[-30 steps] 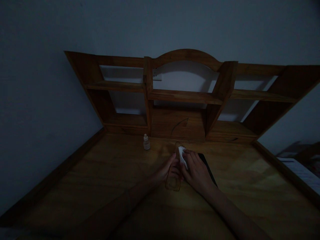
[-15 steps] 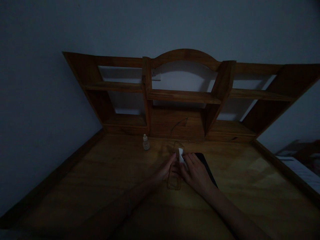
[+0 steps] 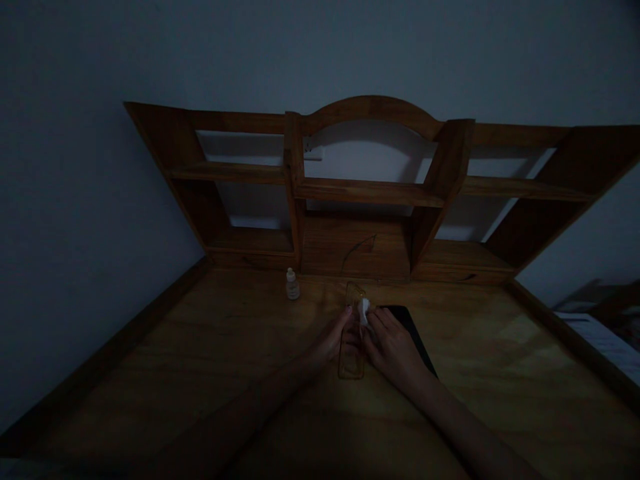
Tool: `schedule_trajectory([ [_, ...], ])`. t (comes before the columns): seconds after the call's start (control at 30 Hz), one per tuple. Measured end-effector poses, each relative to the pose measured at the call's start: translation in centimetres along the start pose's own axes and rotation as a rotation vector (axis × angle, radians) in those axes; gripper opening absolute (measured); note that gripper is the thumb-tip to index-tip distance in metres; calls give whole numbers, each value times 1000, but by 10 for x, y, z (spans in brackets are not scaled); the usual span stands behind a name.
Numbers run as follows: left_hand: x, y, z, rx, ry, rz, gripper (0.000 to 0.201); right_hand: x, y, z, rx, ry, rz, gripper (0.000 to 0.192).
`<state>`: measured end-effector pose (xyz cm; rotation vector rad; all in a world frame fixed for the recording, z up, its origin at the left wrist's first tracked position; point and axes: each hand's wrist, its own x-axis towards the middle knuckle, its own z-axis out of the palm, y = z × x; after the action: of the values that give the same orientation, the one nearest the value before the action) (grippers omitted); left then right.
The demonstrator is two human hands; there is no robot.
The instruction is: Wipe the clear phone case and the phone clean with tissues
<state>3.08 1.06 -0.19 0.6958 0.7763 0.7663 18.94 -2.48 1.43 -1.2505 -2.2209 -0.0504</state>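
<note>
A clear, yellowish phone case (image 3: 351,368) is held tilted above the desk by my left hand (image 3: 334,337), whose fingers show through it from behind while the thumb lies along its left edge. My right hand (image 3: 393,340) pinches a crumpled white tissue (image 3: 364,311) against the right side of the case, near its upper half. Partly hidden under my right hand, a dark flat phone or tablet (image 3: 413,330) lies on the desk. The scene is dim, so fine details on the case cannot be made out.
A small clear bottle with a pale cap (image 3: 293,285) stands left of my hands near the shelf. The wooden shelf unit (image 3: 370,195) runs along the back of the wooden desk (image 3: 210,360). Papers (image 3: 600,337) lie beyond the raised right edge.
The tissue has shifted slightly and looks more bunched up in my right hand. The case has turned a little and moved slightly right. The bottle stays in place.
</note>
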Motion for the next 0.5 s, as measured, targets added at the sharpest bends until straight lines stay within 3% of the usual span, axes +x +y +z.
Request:
schedule_trajectory([
  [0.1,0,0,1,-19,-9,7,51,0,-2,-2,42,-1,-4,19],
  [0.3,0,1,1,-58,87,22,49,-1,-7,-3,171,-56,32,20],
  [0.5,0,4,2,-70,63,17,50,1,-8,-6,202,-43,44,18],
])
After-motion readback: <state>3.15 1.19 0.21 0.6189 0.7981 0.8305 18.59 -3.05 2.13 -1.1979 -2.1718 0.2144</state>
